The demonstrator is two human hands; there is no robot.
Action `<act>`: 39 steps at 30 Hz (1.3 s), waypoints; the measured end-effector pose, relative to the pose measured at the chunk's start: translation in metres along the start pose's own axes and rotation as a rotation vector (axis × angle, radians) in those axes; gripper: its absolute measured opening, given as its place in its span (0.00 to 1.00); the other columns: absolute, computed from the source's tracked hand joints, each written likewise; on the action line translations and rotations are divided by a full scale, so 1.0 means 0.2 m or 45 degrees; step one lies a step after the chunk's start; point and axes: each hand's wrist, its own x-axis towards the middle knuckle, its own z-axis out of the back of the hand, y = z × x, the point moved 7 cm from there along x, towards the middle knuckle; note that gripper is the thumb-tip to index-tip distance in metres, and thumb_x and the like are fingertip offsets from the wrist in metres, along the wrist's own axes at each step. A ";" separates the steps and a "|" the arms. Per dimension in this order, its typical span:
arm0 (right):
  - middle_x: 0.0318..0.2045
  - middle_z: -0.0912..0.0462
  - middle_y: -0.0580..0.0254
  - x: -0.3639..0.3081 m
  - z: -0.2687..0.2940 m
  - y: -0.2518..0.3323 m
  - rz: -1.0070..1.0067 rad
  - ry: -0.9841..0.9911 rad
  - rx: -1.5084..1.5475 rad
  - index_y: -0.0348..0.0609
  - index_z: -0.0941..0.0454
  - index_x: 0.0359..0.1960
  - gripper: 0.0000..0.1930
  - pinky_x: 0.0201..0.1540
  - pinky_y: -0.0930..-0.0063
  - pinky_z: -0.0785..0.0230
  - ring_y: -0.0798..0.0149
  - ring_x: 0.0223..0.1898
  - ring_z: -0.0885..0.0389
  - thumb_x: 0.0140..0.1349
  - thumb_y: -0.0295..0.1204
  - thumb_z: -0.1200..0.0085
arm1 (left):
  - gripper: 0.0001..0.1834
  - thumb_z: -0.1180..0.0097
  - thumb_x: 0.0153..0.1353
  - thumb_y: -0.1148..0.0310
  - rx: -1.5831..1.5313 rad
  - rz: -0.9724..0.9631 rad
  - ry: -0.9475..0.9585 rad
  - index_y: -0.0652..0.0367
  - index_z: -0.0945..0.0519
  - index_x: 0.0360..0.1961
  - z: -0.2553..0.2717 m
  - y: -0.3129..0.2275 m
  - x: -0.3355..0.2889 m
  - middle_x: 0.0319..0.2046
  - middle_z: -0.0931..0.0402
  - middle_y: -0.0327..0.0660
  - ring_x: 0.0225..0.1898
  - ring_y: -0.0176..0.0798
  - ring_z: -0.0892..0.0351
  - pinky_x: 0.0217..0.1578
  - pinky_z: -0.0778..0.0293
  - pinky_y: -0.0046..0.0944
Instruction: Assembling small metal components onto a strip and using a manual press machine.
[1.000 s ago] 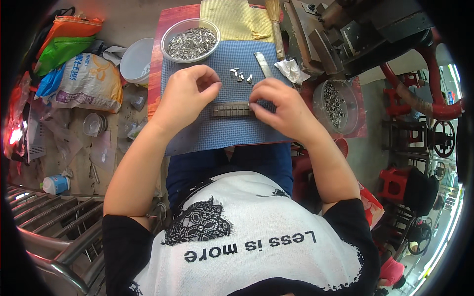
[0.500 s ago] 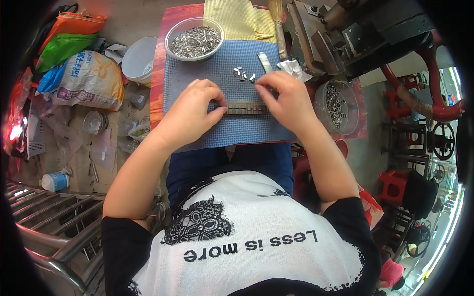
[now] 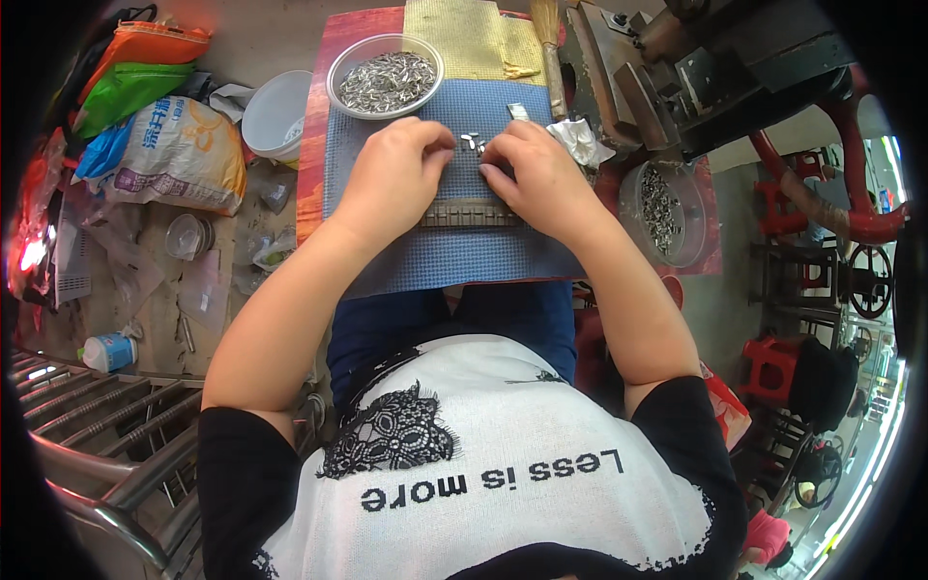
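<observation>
Both my hands hover over a blue textured mat. Beyond a slotted metal bar [image 3: 470, 215], my left hand [image 3: 398, 172] has its thumb and forefinger curled together; whatever may be between them is too small to see. My right hand [image 3: 537, 172] is bent in a pinch beside a few small shiny metal pieces [image 3: 471, 141], its fingertips partly covering them. I cannot make out what it grips. The bar lies crosswise on the mat, nearer to me than the fingertips, with a row of slots along it. Neither hand is on the bar.
A clear bowl [image 3: 340, 95] full of small metal pieces stands at the back left. To the right sits a clear round tub [image 3: 688, 232] of similar parts. A brush [image 3: 551, 63], crumpled white paper [image 3: 580, 143] and a heavy dark machine [image 3: 667, 106] are at the back right.
Both hands have moved away from me, off the slotted bar, toward the loose metal pieces. My left hand has shifted right, and my right hand has come left over some pieces.
</observation>
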 end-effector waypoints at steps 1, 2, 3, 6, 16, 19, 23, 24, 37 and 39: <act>0.35 0.23 0.54 0.00 0.00 0.00 -0.002 0.000 -0.005 0.37 0.21 0.34 0.06 0.47 0.60 0.29 0.50 0.42 0.24 0.58 0.25 0.39 | 0.06 0.38 0.60 0.75 0.049 -0.029 -0.054 0.64 0.16 0.38 -0.01 -0.01 0.02 0.33 0.19 0.48 0.35 0.46 0.18 0.40 0.23 0.40; 0.35 0.22 0.53 0.00 0.00 0.00 0.003 -0.004 0.019 0.37 0.20 0.34 0.06 0.49 0.59 0.29 0.49 0.42 0.23 0.58 0.26 0.39 | 0.06 0.38 0.60 0.75 0.047 -0.030 -0.051 0.64 0.16 0.38 -0.03 -0.01 0.04 0.33 0.19 0.48 0.35 0.46 0.18 0.40 0.23 0.40; 0.34 0.21 0.53 0.00 0.00 0.00 0.008 -0.008 0.043 0.37 0.20 0.33 0.06 0.50 0.57 0.28 0.48 0.43 0.23 0.57 0.26 0.40 | 0.07 0.37 0.59 0.73 0.128 -0.018 -0.045 0.64 0.16 0.37 -0.05 -0.02 0.06 0.33 0.19 0.48 0.36 0.47 0.18 0.40 0.23 0.42; 0.35 0.21 0.52 -0.01 0.00 -0.03 -0.020 0.015 0.125 0.37 0.20 0.34 0.06 0.51 0.57 0.29 0.47 0.43 0.23 0.58 0.26 0.40 | 0.08 0.36 0.58 0.71 0.228 0.024 -0.016 0.64 0.17 0.36 -0.09 -0.01 0.10 0.33 0.20 0.48 0.36 0.49 0.18 0.41 0.24 0.44; 0.34 0.21 0.54 -0.01 0.03 0.00 -0.057 -0.035 0.096 0.36 0.22 0.34 0.07 0.45 0.62 0.28 0.51 0.40 0.22 0.58 0.26 0.39 | 0.08 0.40 0.59 0.73 0.066 0.022 0.059 0.66 0.20 0.38 -0.04 -0.03 0.05 0.35 0.19 0.50 0.38 0.48 0.18 0.42 0.23 0.43; 0.33 0.19 0.56 -0.02 0.05 0.01 -0.204 -0.012 0.219 0.36 0.20 0.36 0.08 0.40 0.67 0.27 0.57 0.36 0.20 0.58 0.27 0.38 | 0.07 0.41 0.62 0.74 0.018 -0.037 -0.053 0.66 0.20 0.40 0.01 -0.03 0.01 0.35 0.18 0.51 0.37 0.46 0.17 0.42 0.23 0.41; 0.33 0.16 0.53 -0.07 0.07 0.06 -0.242 -0.046 0.452 0.38 0.17 0.38 0.09 0.39 0.65 0.24 0.53 0.33 0.16 0.57 0.27 0.38 | 0.07 0.41 0.63 0.75 -0.053 0.093 0.064 0.66 0.19 0.40 0.03 -0.04 -0.04 0.33 0.17 0.50 0.37 0.44 0.16 0.42 0.23 0.39; 0.34 0.15 0.53 -0.09 0.06 0.07 -0.302 0.018 0.513 0.38 0.17 0.39 0.08 0.39 0.66 0.24 0.54 0.33 0.16 0.58 0.26 0.38 | 0.07 0.40 0.62 0.74 -0.128 0.172 0.111 0.66 0.19 0.38 0.04 -0.04 -0.05 0.34 0.17 0.51 0.38 0.48 0.16 0.42 0.23 0.42; 0.36 0.22 0.59 -0.21 0.02 0.10 -0.087 -0.160 0.431 0.41 0.15 0.33 0.06 0.47 0.64 0.29 0.56 0.42 0.22 0.53 0.25 0.35 | 0.06 0.36 0.54 0.75 -0.042 -0.097 0.241 0.64 0.18 0.34 0.01 -0.08 -0.18 0.41 0.20 0.45 0.50 0.49 0.26 0.53 0.29 0.43; 0.36 0.22 0.60 -0.21 0.02 0.11 -0.090 -0.188 0.431 0.41 0.15 0.32 0.05 0.47 0.65 0.29 0.56 0.42 0.22 0.53 0.25 0.35 | 0.06 0.36 0.54 0.75 -0.019 -0.095 0.253 0.64 0.18 0.33 0.01 -0.08 -0.18 0.41 0.20 0.45 0.49 0.49 0.26 0.53 0.29 0.42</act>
